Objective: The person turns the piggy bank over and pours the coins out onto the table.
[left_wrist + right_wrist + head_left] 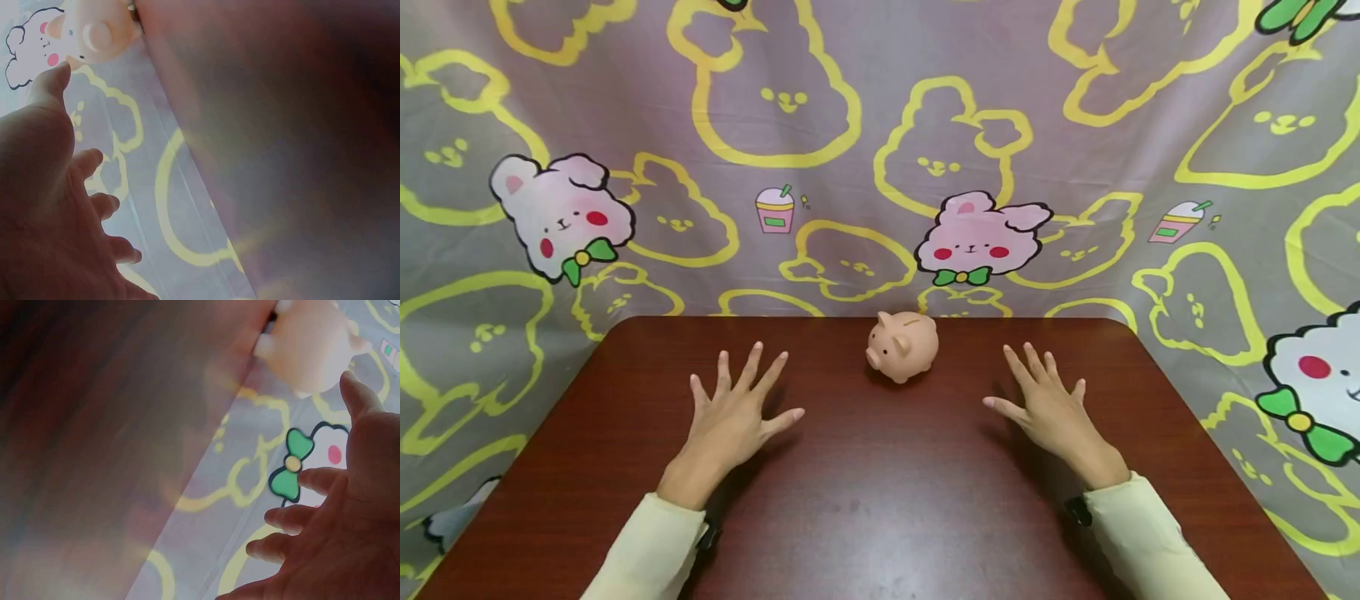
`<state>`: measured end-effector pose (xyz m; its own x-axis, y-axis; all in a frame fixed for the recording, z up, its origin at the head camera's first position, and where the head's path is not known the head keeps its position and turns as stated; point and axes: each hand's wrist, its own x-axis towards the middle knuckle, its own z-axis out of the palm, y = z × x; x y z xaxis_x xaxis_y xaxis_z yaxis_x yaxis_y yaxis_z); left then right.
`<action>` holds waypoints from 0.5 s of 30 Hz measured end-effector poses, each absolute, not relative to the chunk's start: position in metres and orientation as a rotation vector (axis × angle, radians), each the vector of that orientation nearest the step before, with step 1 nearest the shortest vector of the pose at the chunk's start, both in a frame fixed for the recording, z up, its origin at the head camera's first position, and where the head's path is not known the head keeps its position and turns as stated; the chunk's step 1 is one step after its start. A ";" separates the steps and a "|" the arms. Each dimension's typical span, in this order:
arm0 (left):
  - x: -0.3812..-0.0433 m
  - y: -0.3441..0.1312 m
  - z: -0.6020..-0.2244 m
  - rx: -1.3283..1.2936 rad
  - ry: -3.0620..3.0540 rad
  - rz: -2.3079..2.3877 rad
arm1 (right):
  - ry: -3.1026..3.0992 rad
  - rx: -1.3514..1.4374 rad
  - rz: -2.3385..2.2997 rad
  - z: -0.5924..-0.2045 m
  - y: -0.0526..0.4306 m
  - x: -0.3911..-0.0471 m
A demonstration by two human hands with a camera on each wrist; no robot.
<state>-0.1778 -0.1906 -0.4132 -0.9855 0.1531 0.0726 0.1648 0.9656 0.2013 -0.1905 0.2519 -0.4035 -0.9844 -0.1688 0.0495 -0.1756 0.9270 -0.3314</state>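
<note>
A pinkish piggy bank (pixel 902 346) stands near the far edge of the table, its snout turned to the left and toward the person, a coin slot on its back. To its left, my left hand (pixel 727 425) is spread palm down over the table, fingers straight and apart from the pig. On the other side, my right hand (pixel 1052 408) is likewise spread, with nothing held. Both wrist views show the piggy bank (pixel 100 31) beyond the thumb; in the right wrist view its rear side (pixel 309 347) looks blurred.
The dark red-brown table (pixel 865 500) reflects light in front. Behind and on both sides hangs a grey-pink curtain (pixel 842 108) with yellow outlines and cartoon rabbits. Pale sleeves (pixel 647 550) cover the forearms, with a dark band under each wrist.
</note>
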 end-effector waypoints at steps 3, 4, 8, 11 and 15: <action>-0.187 -0.181 -0.411 -0.283 -3.064 -0.380 | -3.048 0.295 0.586 -0.401 0.239 -0.196; -0.190 -0.177 -0.410 -0.302 -3.062 -0.407 | -3.043 0.301 0.605 -0.400 0.234 -0.198; -0.202 -0.162 -0.409 -0.376 -3.044 -0.535 | -3.022 0.334 0.675 -0.397 0.214 -0.207; -0.211 -0.151 -0.409 -0.422 -3.027 -0.611 | -3.007 0.358 0.733 -0.395 0.201 -0.214; -0.224 -0.137 -0.408 -0.478 -3.026 -0.686 | -2.986 0.389 0.805 -0.393 0.185 -0.222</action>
